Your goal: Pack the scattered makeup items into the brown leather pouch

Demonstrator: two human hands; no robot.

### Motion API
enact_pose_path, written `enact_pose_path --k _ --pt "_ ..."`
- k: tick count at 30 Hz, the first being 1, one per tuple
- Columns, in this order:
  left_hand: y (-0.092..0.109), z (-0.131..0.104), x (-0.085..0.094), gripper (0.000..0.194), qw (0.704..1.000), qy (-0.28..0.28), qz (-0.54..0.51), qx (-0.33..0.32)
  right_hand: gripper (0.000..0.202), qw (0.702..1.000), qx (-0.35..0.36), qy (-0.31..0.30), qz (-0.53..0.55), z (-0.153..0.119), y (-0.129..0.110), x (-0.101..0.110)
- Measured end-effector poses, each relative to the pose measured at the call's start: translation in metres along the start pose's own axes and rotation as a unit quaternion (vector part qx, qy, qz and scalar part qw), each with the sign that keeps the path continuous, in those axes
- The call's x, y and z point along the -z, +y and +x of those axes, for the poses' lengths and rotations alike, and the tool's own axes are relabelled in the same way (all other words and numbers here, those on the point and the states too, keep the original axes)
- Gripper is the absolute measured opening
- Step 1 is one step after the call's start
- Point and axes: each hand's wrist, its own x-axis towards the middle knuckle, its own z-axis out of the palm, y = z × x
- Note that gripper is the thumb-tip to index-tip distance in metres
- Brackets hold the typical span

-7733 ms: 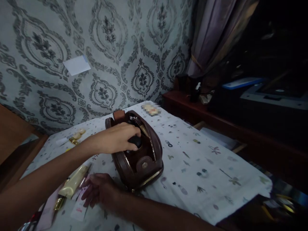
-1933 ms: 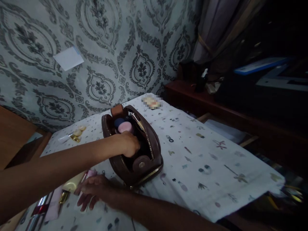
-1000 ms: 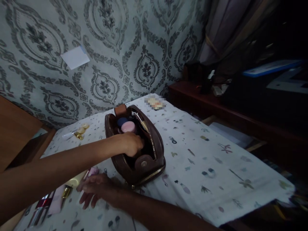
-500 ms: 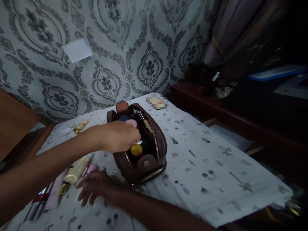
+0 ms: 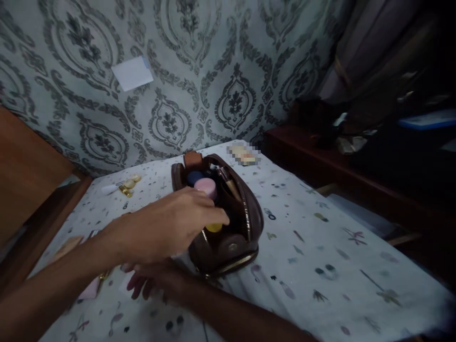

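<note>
My left hand [image 5: 181, 218] reaches into the unzipped brown makeup bag [image 5: 252, 228]. One finger stretches over a yellow round lid [image 5: 213, 228]; the thumb and the grip are hidden, so what it holds cannot be made out. Inside the bag, beside the knuckles, are a pink round-lidded container [image 5: 205, 185], a dark blue one [image 5: 195, 178] and slim tubes [image 5: 231, 185]. My right hand [image 5: 146, 280] hovers low over the cloth at the bag's near left, fingers loosely apart, partly covered by my left hand. Nothing shows in it.
Beneath the bag lies a white patterned cloth [image 5: 295, 294]. Small gold-coloured items [image 5: 128, 185] sit at the back left; a pink packet [image 5: 90, 289] is partly under my left arm. A blurred-out item [image 5: 245, 154] lies at the back, beside a dark red ledge [image 5: 295, 147].
The view has turned slightly left. My left hand has shifted over the yellow lid, and the white piece by its fingers no longer shows. My right hand stays low, now partly behind my left.
</note>
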Motion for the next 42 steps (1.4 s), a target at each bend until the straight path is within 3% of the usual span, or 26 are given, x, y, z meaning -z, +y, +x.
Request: enact_pose_path --k 4,6,10,14,16,19,23,26,34,38,42 --pt "-0.011 -0.028 -0.002 0.026 0.989 0.123 -0.053 0.059 0.059 0.999 0.040 0.014 0.023 -0.003 0.006 0.002" --pt "-0.020 -0.049 -0.012 0.022 0.970 0.193 -0.095 0.115 0.057 0.998 0.056 0.020 0.037 0.000 0.007 0.003" --pt "-0.046 -0.095 -0.044 0.020 0.923 0.283 -0.138 0.220 0.049 0.993 0.056 0.037 0.095 0.003 0.005 0.001" --pt "-0.089 -0.134 -0.063 0.020 0.923 0.239 -0.058 0.294 0.047 0.991 0.045 0.042 0.120 0.000 0.003 0.000" --pt "-0.122 -0.148 -0.060 0.020 0.925 0.195 0.012 0.325 0.050 0.991 0.040 0.045 0.120 0.001 0.003 0.001" --pt "-0.180 -0.163 -0.044 0.019 0.907 0.187 0.043 0.376 0.052 0.991 0.035 0.048 0.123 0.002 0.003 0.001" --pt "-0.250 -0.164 -0.023 0.023 0.865 0.180 0.094 0.459 0.050 0.990 0.037 0.045 0.127 0.004 0.005 0.001" --pt "-0.285 -0.152 -0.018 0.036 0.841 0.167 0.134 0.497 0.049 0.989 0.041 0.048 0.132 0.004 0.005 0.001" --pt "-0.326 -0.114 -0.031 0.039 0.841 0.071 0.198 0.498 0.053 0.989 0.038 0.038 0.136 0.007 0.006 0.003" --pt "-0.335 -0.109 -0.029 0.038 0.843 0.021 0.189 0.504 0.051 0.990 0.033 0.024 0.132 0.011 0.010 0.009" --pt "-0.333 -0.109 -0.029 0.037 0.853 0.012 0.158 0.497 0.048 0.989 0.037 0.023 0.138 0.010 0.010 0.008"
